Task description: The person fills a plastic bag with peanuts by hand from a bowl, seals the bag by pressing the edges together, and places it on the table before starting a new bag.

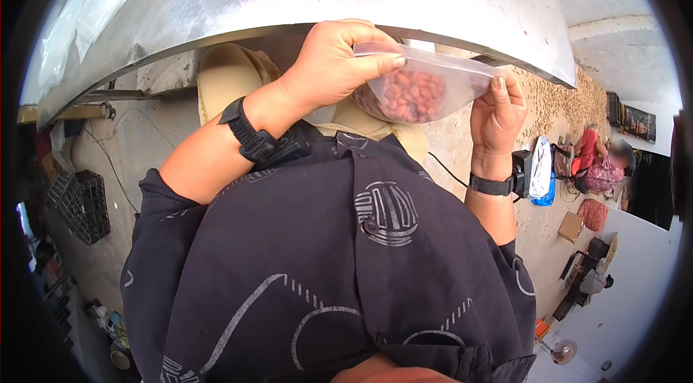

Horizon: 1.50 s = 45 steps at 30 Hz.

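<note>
A clear plastic bag (451, 87) is stretched between my hands, below the metal table's near edge and over my lap. Reddish-brown nuts that look like peanuts (413, 96) lie bunched in its lower left part. My left hand (341, 62) grips the bag's upper left edge, thumb laid along the plastic and fingers partly hidden behind it. At the upper right corner, my right hand (499, 112) pinches the plastic between thumb and fingers. The bag's top edge runs nearly straight from one hand to the other. Dark straps circle both wrists.
A shiny metal table (325, 4) spans the front, with plastic sheeting (94, 15) at its left. A black crate (79, 206) stands on the floor at left. Many small tan pieces (556, 105) cover the floor at right, near a seated person (603, 170) and a cardboard box (570, 226).
</note>
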Available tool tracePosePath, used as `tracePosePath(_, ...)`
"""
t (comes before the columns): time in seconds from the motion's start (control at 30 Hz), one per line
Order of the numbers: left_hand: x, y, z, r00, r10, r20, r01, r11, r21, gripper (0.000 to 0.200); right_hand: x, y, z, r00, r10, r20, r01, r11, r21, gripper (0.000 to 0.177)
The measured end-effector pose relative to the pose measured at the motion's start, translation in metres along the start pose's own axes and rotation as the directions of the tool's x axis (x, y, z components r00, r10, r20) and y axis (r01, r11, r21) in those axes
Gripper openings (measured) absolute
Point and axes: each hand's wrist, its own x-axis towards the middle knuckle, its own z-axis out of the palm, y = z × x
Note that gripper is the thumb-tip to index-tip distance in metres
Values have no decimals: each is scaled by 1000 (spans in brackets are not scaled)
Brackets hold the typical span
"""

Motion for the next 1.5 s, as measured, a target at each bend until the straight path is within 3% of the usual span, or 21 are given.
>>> tracePosePath(0.43, 0, -2, 1, 998, 61, 18, -62, 997, 44, 7, 0, 0, -1, 1000, 1, 5, -1, 1000, -3, 13)
tracePosePath(0.53, -2, -3, -5, 999, -38, 9, 38, 999, 17, 8, 4, -2, -5, 999, 12, 36, -10, 999, -53, 13)
tracePosePath(0.57, -3, -4, -6, 1000, -22, 12, 21, 999, 33, 8, 6, -5, -3, 998, -47, 52, 55, 983, -174, 14)
tracePosePath(0.67, -3, -5, -8, 1000, 22, 19, -23, 998, 61, 8, 15, -31, 21, 978, -186, 99, 210, 835, -508, 19)
tracePosePath(0.73, -2, -2, -6, 999, 47, 22, -48, 997, 54, 7, 26, -52, 39, 858, -305, 413, 514, 520, -682, 22)
tracePosePath(0.83, -2, -1, -6, 993, 104, 48, -109, 986, 124, 6, 25, -73, 83, 747, -77, 660, 649, 298, -700, 21)
tracePosePath(0.93, -1, 1, -6, 985, 160, 65, -167, 978, 124, 6, 28, -64, 103, 661, 103, 743, 717, 205, -666, 19)
tracePosePath(1.07, -2, 5, -7, 980, 181, 82, -191, 972, 134, 6, 32, -52, 108, 649, 160, 743, 716, 199, -669, 9)
tracePosePath(1.5, -3, 7, -9, 962, 254, 97, -266, 954, 137, 6, 27, -57, 106, 635, 161, 755, 742, 144, -655, 5)
